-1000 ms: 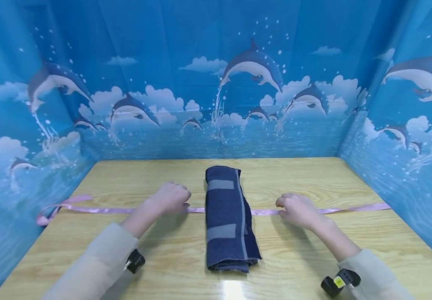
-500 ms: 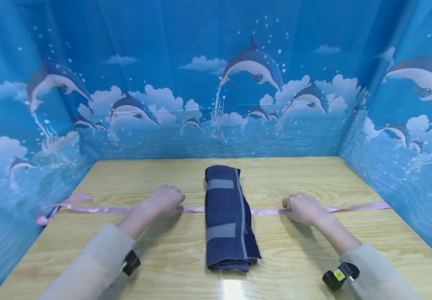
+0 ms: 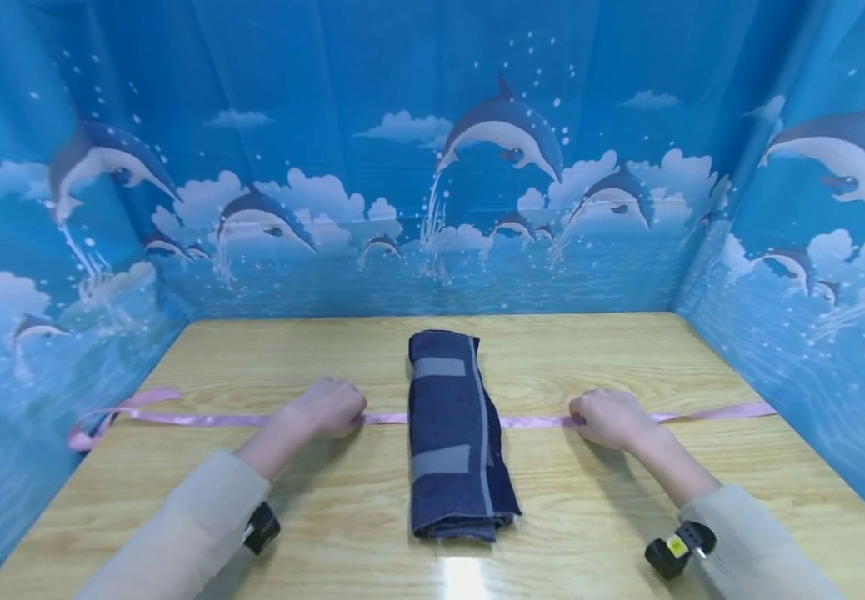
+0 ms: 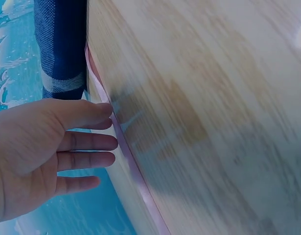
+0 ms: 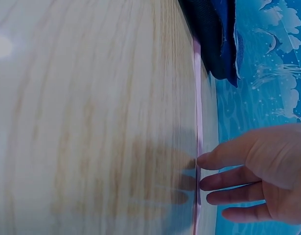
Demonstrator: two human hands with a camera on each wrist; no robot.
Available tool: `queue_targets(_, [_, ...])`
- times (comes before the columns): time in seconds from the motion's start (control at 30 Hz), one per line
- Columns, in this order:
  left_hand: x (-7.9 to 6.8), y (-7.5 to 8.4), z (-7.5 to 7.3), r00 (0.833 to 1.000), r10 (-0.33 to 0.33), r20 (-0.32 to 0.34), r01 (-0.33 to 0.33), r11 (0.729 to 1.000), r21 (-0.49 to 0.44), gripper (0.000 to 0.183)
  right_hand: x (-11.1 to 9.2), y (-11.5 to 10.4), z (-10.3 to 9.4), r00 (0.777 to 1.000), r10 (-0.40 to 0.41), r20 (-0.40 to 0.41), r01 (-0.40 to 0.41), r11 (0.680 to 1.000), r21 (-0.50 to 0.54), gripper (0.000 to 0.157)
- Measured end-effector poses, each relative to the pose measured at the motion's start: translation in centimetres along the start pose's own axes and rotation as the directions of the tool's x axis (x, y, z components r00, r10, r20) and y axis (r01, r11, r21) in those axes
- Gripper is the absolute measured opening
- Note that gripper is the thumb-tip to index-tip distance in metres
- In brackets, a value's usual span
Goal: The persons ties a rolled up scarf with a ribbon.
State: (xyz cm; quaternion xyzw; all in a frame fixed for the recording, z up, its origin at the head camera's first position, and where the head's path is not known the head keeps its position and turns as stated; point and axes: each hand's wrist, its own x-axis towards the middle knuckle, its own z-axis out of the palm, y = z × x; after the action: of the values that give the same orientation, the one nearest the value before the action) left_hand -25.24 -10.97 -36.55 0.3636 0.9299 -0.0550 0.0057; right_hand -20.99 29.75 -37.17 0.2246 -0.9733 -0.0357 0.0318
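Observation:
A folded dark blue denim bundle with two grey strips lies lengthwise at the table's middle. Beneath it runs a pink ribbon, spread across the table to both sides. To the left of the denim, my left hand pinches the ribbon between thumb and index finger, the other fingers extended. On the opposite side my right hand pinches the ribbon with the thumb; its index finger seems hidden behind the thumb. The part of the ribbon under the denim is out of sight.
The wooden table is enclosed on three sides by a blue dolphin-print curtain. At the left edge the ribbon's loose end curls over the side. Its right end reaches the table's right edge.
The hands have drawn slightly apart along the ribbon, the left one leftward and the right one rightward, and their fingers have come down to pinch it. The denim bundle stays put.

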Motion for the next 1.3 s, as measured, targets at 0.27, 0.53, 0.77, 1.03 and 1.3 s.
queue_targets(0.27, [0.1, -0.1, 0.4, 1.0, 0.003, 0.013, -0.003, 1.0, 0.026, 0.024, 0.0, 0.0, 0.4, 1.0, 0.021, -0.019, -0.021, 0.999, -0.038, 0.021])
queue_targets(0.53, [0.5, 0.1, 0.8, 0.997, 0.077, -0.024, -0.072, 0.984, 0.161, 0.017, 0.2, -0.1, 0.6, 0.998, 0.033, -0.054, -0.037, 0.997, -0.065, 0.021])
queue_targets(0.77, [0.6, 0.3, 1.3, 0.991, 0.114, -0.073, -0.097, 0.972, 0.214, 0.016, 0.4, -0.2, 0.9, 0.998, 0.016, -0.066, -0.023, 0.994, -0.107, 0.02])
queue_targets(1.03, [0.4, 0.5, 1.7, 0.993, 0.069, -0.092, -0.048, 0.976, 0.212, 0.017, 0.4, -0.1, 1.5, 0.996, 0.014, -0.089, -0.022, 0.996, -0.086, 0.019])
queue_targets(1.3, [0.6, 0.0, 2.1, 0.988, 0.026, -0.151, 0.011, 0.971, 0.237, 0.018, 0.1, 0.3, 1.7, 0.991, 0.039, -0.132, -0.045, 0.998, -0.044, 0.021])
